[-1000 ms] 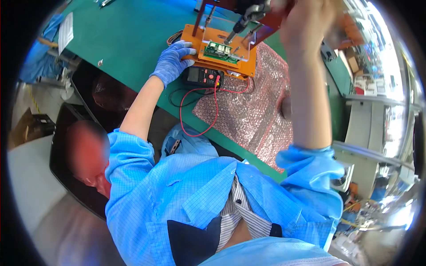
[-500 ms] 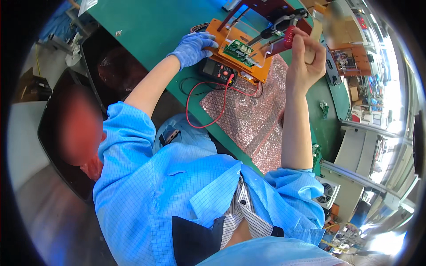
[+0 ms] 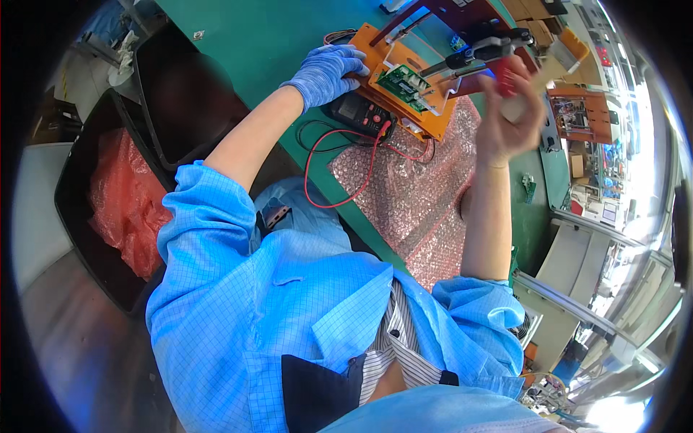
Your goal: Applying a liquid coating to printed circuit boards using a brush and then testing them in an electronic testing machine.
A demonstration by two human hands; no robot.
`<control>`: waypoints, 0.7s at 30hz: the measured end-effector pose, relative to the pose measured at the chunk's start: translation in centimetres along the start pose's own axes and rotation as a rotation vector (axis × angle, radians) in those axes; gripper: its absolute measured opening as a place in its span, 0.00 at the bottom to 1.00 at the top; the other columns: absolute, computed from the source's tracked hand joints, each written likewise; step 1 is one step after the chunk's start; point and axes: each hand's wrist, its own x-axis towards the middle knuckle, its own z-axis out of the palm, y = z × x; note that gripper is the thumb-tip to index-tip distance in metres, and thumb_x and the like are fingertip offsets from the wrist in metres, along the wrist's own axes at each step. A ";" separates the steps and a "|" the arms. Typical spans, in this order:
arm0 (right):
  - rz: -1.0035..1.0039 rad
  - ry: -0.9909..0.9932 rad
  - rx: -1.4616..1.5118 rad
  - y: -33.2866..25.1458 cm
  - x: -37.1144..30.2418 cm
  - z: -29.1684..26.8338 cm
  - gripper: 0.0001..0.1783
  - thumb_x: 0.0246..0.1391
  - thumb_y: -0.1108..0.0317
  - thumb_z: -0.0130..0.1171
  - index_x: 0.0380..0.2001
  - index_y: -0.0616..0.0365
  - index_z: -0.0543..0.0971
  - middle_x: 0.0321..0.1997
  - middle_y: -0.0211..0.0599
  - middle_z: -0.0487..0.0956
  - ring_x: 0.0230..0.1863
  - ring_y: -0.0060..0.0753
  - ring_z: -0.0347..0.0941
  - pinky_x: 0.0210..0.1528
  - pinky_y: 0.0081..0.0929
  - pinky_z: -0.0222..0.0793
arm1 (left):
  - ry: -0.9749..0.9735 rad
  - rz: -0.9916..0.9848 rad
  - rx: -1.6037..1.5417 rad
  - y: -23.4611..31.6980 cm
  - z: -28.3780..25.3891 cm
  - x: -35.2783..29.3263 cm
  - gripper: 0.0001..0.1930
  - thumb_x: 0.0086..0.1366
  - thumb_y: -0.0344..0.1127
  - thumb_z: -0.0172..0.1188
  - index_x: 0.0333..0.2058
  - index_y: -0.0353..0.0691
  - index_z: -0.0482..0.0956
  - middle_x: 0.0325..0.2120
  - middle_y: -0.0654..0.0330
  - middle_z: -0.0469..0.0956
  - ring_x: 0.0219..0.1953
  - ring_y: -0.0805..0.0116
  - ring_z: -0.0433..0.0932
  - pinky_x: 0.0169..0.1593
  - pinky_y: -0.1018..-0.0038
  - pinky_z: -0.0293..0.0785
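Note:
My left hand (image 3: 323, 78), in a blue-striped glove, grips the left edge of an orange fixture (image 3: 433, 124) with its fingers curled at the edge. A green circuit board (image 3: 404, 85) sits in the fixture, by a clear plate (image 3: 417, 58). My bare right hand (image 3: 514, 124) is closed on the red handle (image 3: 508, 76) of a black toggle clamp (image 3: 491, 49) at the fixture's right. Motion blurs those fingertips. Below my left hand, a multimeter (image 3: 359, 110) lies against the fixture, with a red test lead (image 3: 307, 173) looping over the table edge.
Pink bubble wrap (image 3: 404, 180) covers part of the green table (image 3: 238, 36). To the left stand black bins, one with red plastic wrap (image 3: 128, 206) in it. A small green board (image 3: 529, 187) lies right of my right forearm. Shelving with boxes (image 3: 581, 119) stands beyond.
The red handle and my right hand have swung slightly right and down. My left hand keeps its place on the fixture. The whole view has shifted a little.

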 end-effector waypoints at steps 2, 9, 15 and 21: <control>0.083 0.123 0.064 -0.3 2.8 -0.8 0.13 0.44 0.78 0.58 0.35 0.65 0.68 0.36 0.50 0.75 0.41 0.37 0.72 0.46 0.29 0.68 | 0.017 0.021 0.000 -0.3 -0.1 0.0 0.12 0.47 0.34 0.61 0.34 0.48 0.78 0.43 0.63 0.71 0.50 0.65 0.66 0.54 0.70 0.61; 0.639 0.297 0.249 2.7 12.2 -1.5 0.10 0.49 0.68 0.54 0.26 0.67 0.74 0.24 0.41 0.77 0.23 0.29 0.73 0.27 0.19 0.68 | 0.027 0.097 -0.064 -1.4 0.2 -0.2 0.12 0.46 0.34 0.61 0.33 0.49 0.78 0.44 0.64 0.71 0.51 0.65 0.66 0.54 0.69 0.62; 0.770 0.250 0.280 8.3 10.1 -0.5 0.11 0.46 0.65 0.58 0.27 0.64 0.75 0.23 0.32 0.75 0.22 0.21 0.69 0.24 0.16 0.63 | -0.026 0.103 -0.023 -0.7 -0.3 0.3 0.13 0.46 0.33 0.62 0.34 0.49 0.78 0.44 0.63 0.71 0.51 0.64 0.66 0.53 0.70 0.62; 0.603 0.322 0.037 1.7 5.1 -6.6 0.12 0.50 0.64 0.54 0.28 0.65 0.73 0.19 0.36 0.75 0.19 0.23 0.69 0.22 0.15 0.62 | -0.102 -0.069 -0.014 2.7 -1.4 1.4 0.20 0.46 0.50 0.61 0.36 0.45 0.77 0.44 0.58 0.70 0.51 0.63 0.65 0.55 0.68 0.58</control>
